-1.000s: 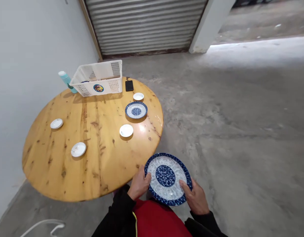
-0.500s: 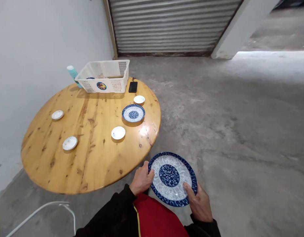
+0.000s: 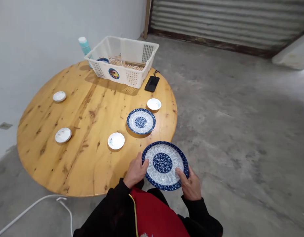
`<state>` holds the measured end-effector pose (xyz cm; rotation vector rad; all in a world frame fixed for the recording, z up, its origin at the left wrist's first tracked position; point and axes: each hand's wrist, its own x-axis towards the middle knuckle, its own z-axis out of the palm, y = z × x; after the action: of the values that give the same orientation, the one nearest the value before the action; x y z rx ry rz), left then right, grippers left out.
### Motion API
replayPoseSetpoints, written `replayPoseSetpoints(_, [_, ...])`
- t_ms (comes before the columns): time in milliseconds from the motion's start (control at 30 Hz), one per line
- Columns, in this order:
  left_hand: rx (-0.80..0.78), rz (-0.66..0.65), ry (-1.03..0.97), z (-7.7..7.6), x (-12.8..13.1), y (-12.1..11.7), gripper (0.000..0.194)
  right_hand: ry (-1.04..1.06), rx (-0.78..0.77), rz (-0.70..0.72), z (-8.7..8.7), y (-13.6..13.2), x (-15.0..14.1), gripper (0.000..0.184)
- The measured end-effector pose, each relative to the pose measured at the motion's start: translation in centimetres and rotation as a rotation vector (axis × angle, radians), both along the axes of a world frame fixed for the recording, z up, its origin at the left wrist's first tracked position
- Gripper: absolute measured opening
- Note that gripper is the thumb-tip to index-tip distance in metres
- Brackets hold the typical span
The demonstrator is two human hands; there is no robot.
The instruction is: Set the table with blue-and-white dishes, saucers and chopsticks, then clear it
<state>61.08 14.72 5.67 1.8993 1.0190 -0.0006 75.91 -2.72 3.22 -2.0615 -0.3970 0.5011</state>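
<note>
At the near-right edge of the round, knotty wooden table (image 3: 80, 168), head view — left hand (image 3: 136, 171) and right hand (image 3: 191, 186) clamp opposite sides of a glossy blue-rimmed plate (image 3: 163, 163), with a similar second plate (image 3: 141, 121), shallow white dishes (image 3: 116, 141), perforated plastic basket (image 3: 122, 73) beyond.

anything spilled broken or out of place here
Nothing looks spilled or broken. What looks like a phone lies on the table by the basket, slightly odd so near a saucer. The left hand and right hand hold a plate with no visible chips.
</note>
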Motion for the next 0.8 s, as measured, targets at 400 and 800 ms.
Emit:
replayPoseSetpoints(400, [0.137,0.265,-0.153,-0.3,4.7,7.2,0.027,-0.037,0.012,0.276,0.0,11.4,8.6,0.041])
replayPoseSetpoints(800, [0.150,0.669,0.080,0.0,9.6,11.5,0.022,-0.279,-0.100,0.707,-2.9,22.4,16.8,0.038])
